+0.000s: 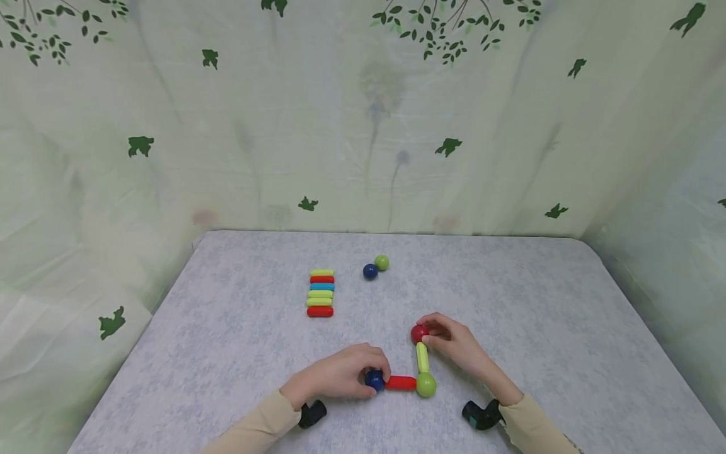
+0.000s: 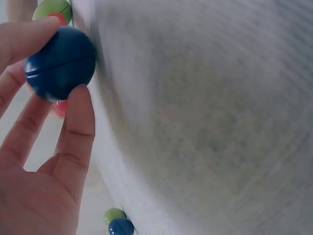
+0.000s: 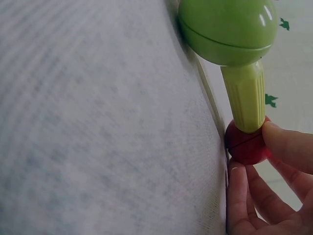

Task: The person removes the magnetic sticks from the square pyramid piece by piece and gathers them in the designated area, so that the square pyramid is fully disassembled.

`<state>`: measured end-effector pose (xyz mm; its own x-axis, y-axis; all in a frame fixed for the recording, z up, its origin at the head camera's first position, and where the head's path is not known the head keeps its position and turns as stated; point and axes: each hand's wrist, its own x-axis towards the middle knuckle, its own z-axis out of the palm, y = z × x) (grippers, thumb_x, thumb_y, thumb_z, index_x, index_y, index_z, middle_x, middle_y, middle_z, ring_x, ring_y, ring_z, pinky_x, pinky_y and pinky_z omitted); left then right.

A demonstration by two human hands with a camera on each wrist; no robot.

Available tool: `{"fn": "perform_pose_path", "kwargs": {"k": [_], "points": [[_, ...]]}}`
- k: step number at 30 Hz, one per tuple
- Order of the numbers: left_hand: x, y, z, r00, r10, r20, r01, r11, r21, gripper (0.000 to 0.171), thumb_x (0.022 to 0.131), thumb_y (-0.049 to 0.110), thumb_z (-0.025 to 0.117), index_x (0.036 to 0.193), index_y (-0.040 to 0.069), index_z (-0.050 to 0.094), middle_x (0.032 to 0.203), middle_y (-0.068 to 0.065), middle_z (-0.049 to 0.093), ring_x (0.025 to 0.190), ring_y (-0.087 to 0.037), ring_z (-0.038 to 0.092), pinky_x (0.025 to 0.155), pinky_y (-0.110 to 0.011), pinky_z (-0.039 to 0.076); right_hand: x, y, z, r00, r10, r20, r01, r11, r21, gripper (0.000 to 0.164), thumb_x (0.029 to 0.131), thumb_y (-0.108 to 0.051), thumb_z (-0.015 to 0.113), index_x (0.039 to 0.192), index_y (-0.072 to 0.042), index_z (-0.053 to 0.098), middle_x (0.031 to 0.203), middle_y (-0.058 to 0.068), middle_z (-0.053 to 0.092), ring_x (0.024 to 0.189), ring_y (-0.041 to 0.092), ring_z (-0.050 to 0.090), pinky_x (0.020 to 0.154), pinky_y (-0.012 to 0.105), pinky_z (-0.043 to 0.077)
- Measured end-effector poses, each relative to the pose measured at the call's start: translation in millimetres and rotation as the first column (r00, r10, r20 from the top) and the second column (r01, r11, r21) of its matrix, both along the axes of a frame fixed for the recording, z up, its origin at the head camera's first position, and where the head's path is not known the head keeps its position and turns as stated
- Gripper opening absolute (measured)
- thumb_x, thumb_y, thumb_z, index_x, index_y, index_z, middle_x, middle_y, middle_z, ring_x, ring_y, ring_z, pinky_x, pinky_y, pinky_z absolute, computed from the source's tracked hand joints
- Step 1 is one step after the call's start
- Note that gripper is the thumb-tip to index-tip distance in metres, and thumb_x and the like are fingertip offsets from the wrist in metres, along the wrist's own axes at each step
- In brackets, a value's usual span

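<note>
My left hand (image 1: 348,372) grips a dark blue ball (image 1: 374,379), its thumb and fingertips around the sides, as the left wrist view also shows. From that ball a red rod (image 1: 401,383) runs right to a green ball (image 1: 426,384) lying on the table. A yellow-green rod (image 1: 422,357) leads away from the green ball to a red ball (image 1: 420,333), so the joined pieces form an L. My right hand (image 1: 456,343) pinches the red ball between thumb and fingers. In the right wrist view the ribbed rod (image 3: 244,98) meets both balls.
Farther back on the left, several short rods (image 1: 321,294) in red, yellow-green and blue lie in a column. Right of them, a loose blue ball (image 1: 370,272) and green ball (image 1: 382,262) touch or nearly touch. A leaf-printed curtain (image 1: 340,126) stands behind the grey table (image 1: 539,302).
</note>
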<state>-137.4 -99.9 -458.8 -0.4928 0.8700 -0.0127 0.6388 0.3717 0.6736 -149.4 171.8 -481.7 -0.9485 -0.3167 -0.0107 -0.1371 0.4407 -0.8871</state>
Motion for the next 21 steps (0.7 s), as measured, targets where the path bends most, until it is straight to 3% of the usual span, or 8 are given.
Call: {"fn": "perform_pose_path", "kwargs": {"k": [6,9,13,17,21], "points": [[2.4,1.8,-2.5,0.999,0.016,-0.031,-0.017,1.000,-0.012,0.021,0.084,0.011,0.070,0.100,0.021,0.062,0.098,0.016,0.056,0.090,-0.004,0.047,0.080,-0.018,0.042,-0.4,0.0,-1.3,1.000,-0.007,0.006,0.007,1.000,-0.010,0.025,0.091,-0.015,0.067,0.115,-0.014,0.062,0.111,0.003,0.063,0.096,0.018,0.058,0.083,0.035,0.048],[1.1,0.7,-3.0,0.999,0.053,0.006,-0.053,0.999,0.003,0.019,0.086,0.011,0.068,0.101,0.021,0.061,0.100,0.016,0.056,0.091,-0.004,0.047,0.079,-0.019,0.043,-0.5,-0.1,-1.9,1.000,-0.008,0.008,0.008,1.000,-0.017,0.025,0.090,-0.013,0.066,0.115,-0.013,0.062,0.111,0.003,0.063,0.096,0.018,0.058,0.083,0.035,0.048],[-6.3,-1.0,-1.2,0.986,0.144,0.087,-0.150,0.985,0.079,0.019,0.089,0.011,0.066,0.106,0.018,0.060,0.102,0.013,0.056,0.092,-0.006,0.051,0.079,-0.022,0.048,-0.5,-0.5,-2.4,1.000,-0.015,0.013,0.015,1.000,-0.011,0.026,0.091,-0.012,0.066,0.116,-0.014,0.062,0.112,0.003,0.062,0.095,0.018,0.057,0.083,0.035,0.049],[-19.0,-0.2,1.6,0.962,0.250,0.110,-0.267,0.948,0.175,0.023,0.089,0.007,0.066,0.110,0.013,0.059,0.106,0.007,0.058,0.095,-0.010,0.055,0.083,-0.026,0.050,0.0,-1.9,-0.9,1.000,-0.024,0.013,0.024,1.000,0.016,0.025,0.091,-0.011,0.065,0.116,-0.014,0.062,0.112,0.003,0.062,0.095,0.017,0.057,0.084,0.034,0.048],[-36.1,3.0,3.3,0.919,0.386,0.078,-0.393,0.890,0.232,0.024,0.089,0.005,0.067,0.112,0.008,0.059,0.108,0.002,0.060,0.098,-0.014,0.057,0.085,-0.028,0.050,3.5,-5.2,6.6,1.000,-0.025,0.003,0.025,0.999,0.034,0.024,0.091,-0.006,0.064,0.115,-0.010,0.062,0.110,0.006,0.063,0.095,0.021,0.058,0.084,0.035,0.048]]}}
